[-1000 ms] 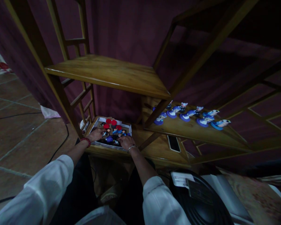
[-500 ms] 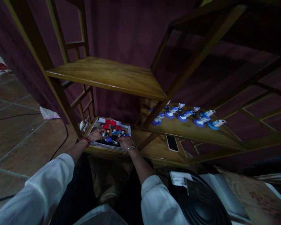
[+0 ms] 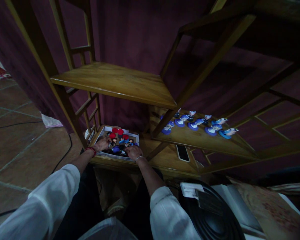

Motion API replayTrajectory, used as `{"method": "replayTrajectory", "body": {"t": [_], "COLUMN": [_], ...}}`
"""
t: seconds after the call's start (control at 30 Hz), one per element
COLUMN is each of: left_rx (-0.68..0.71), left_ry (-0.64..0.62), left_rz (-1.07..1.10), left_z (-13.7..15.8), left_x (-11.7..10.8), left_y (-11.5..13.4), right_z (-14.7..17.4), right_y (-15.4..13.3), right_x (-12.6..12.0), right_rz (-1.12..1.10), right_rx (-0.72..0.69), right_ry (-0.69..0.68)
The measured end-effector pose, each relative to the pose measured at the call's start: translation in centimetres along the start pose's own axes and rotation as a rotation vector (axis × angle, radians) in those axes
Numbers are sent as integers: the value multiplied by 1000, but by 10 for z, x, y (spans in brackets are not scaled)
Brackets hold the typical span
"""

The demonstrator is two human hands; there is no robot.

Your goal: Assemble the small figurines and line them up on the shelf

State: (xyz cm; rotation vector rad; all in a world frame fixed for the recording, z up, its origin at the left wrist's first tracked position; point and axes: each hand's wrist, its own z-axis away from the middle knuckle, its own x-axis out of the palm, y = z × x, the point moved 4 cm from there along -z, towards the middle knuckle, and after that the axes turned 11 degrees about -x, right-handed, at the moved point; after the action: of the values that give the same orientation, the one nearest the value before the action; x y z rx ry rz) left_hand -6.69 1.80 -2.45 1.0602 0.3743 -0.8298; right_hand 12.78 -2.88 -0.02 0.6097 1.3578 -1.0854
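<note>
A shallow white box (image 3: 137,137) on the lower shelf holds several small figurines (image 3: 115,149) and red round pieces (image 3: 120,132). Over its left side is my left hand (image 3: 101,144), wearing a red bead bracelet; its fingers are bent together among the figurines, and what they pinch is too small to make out. My right hand (image 3: 133,152), with a silvery bracelet, reaches over the box's near right corner. Its fingers are curled close to the dark and blue figurines, their tips partly hidden, so any held piece does not show clearly.
Purple-based figurines (image 3: 196,124) stand in rows on the raised shelf at right. Below lies a phone (image 3: 183,153). A wooden shelf board (image 3: 115,83) and slanting posts overhang the box. A black round stool (image 3: 215,220) carrying small flat items stands at my right.
My left fingers have shifted slightly within the box, and a light-coloured piece at their tips shows less. My right hand stays nearly in place. The camera view has turned a little.
</note>
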Motion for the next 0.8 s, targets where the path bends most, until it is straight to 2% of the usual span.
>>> {"method": "replayTrajectory", "body": {"t": [0.3, 0.63, 0.8], "left_rx": [40, -41, -2], "left_ry": [49, 11, 8], "left_rz": [-195, -3, 26], "left_z": [10, -4, -7], "left_x": [-7, 4, 5], "left_y": [5, -10, -11], "right_z": [-3, -2, -3], "right_y": [2, 3, 4], "right_x": [3, 4, 6], "right_rz": [-23, -36, -61], "right_rx": [20, 4, 22], "right_ry": [-2, 10, 4]}}
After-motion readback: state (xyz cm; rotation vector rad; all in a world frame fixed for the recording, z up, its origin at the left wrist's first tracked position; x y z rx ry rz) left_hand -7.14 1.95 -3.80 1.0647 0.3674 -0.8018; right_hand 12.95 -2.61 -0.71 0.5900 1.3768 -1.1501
